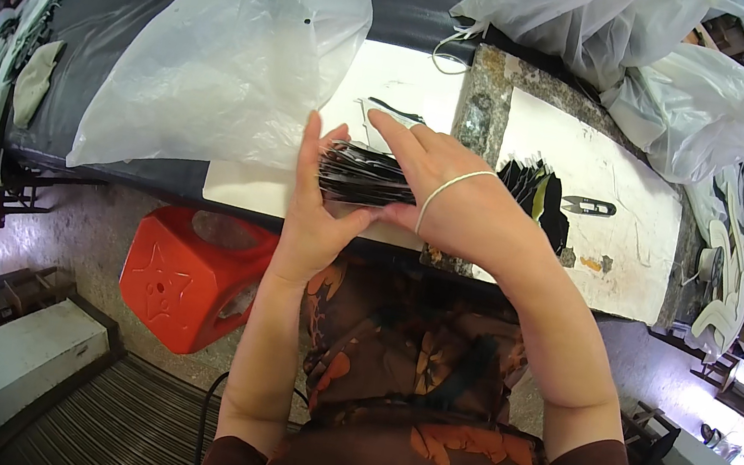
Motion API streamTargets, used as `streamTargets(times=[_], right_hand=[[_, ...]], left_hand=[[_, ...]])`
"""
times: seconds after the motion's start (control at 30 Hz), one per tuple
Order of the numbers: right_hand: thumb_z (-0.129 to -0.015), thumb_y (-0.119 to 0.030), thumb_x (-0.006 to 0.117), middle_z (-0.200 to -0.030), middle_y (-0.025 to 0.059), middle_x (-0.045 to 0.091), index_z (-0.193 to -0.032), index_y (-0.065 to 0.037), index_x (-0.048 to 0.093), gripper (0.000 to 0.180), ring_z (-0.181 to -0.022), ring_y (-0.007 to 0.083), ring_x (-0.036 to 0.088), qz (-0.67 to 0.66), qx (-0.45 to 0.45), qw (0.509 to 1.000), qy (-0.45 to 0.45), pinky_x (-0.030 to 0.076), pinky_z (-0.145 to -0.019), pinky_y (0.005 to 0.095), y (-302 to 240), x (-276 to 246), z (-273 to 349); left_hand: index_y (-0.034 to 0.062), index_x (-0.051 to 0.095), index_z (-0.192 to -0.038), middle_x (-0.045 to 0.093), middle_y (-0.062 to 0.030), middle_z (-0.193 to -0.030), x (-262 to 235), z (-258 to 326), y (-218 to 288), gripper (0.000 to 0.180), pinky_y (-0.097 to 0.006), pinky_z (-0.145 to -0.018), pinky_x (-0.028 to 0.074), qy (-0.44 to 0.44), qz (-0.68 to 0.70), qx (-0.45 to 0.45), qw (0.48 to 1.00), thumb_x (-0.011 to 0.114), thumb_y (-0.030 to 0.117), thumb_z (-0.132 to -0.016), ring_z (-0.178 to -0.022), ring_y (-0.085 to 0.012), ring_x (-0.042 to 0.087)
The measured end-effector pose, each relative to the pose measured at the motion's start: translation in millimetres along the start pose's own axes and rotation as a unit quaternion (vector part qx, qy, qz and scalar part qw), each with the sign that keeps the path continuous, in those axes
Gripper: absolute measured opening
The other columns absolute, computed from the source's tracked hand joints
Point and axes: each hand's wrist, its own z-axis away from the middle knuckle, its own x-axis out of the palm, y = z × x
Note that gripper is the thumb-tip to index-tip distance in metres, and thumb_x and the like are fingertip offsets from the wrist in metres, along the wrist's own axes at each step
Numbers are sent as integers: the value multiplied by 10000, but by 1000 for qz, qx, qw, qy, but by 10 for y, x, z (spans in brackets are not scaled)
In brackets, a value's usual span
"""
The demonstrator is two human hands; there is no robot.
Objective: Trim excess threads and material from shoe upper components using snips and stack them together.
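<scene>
Step in hand: squaring up a stack of thin dark cut pieces (363,176), judged from both hands pressing on it at the table's near edge.
Stack place: centre of the frame, lying on the white sheet (396,81) that covers the worktable, just right of the large translucent plastic bag (224,63).
Left hand (317,199): upright, palm against the stack's left end, fingers straight, thumb underneath; it braces rather than clenches.
Right hand (442,190): laid over the top and right end, fingers spread forward, a rubber band (449,188) around it; it grasps the stack from above.
Next move calls for: even pressure from both ends so no piece slips out.
Nearby: thread snips (588,206) and loose dark pieces (535,188) to the right; red plastic stool (190,277) at lower left.
</scene>
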Motion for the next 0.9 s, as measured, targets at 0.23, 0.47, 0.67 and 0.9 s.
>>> streamTargets(times=[0.23, 0.47, 0.67, 0.9], right_hand=[[-892, -189, 750, -1150, 187, 644, -1406, -46, 535, 575, -1044, 389, 626, -64, 3, 997, 45, 510, -917, 454, 163, 175, -2], [-965, -172, 696, -1064, 112, 688, -1328, -34, 587, 403, -957, 229, 653, -296, 77, 950, -60, 516, -895, 361, 102, 64, -37], [-990, -179, 667, -981, 31, 680, -1134, -5, 672, 226, -928, 99, 599, -334, 151, 925, -98, 497, -856, 284, 151, -61, -102], [-951, -160, 697, -954, 50, 671, -1088, -18, 699, 197, -906, 145, 616, -265, 113, 957, -5, 493, -836, 287, 198, 118, -68]], left_hand=[[177, 112, -1664, 452, -159, -1470, -109, -32, -31, 1202, -395, -1071, 492, -14, -5, -28, 1000, 787, -93, -706, -1264, -260, 551], [165, 131, -1659, 509, -156, -1425, -187, 73, -36, 1192, -375, -1029, 524, -29, -13, 24, 999, 807, -73, -706, -1227, -236, 585], [126, 294, -1606, 617, -118, -1298, -211, 144, -86, 1048, -351, -1012, 532, -15, -3, -3, 1000, 821, -56, -718, -1177, -219, 627], [78, 396, -1529, 566, -136, -1410, -197, 110, -110, 920, -373, -1092, 473, -26, -40, 43, 998, 820, -49, -723, -1259, -249, 589]])
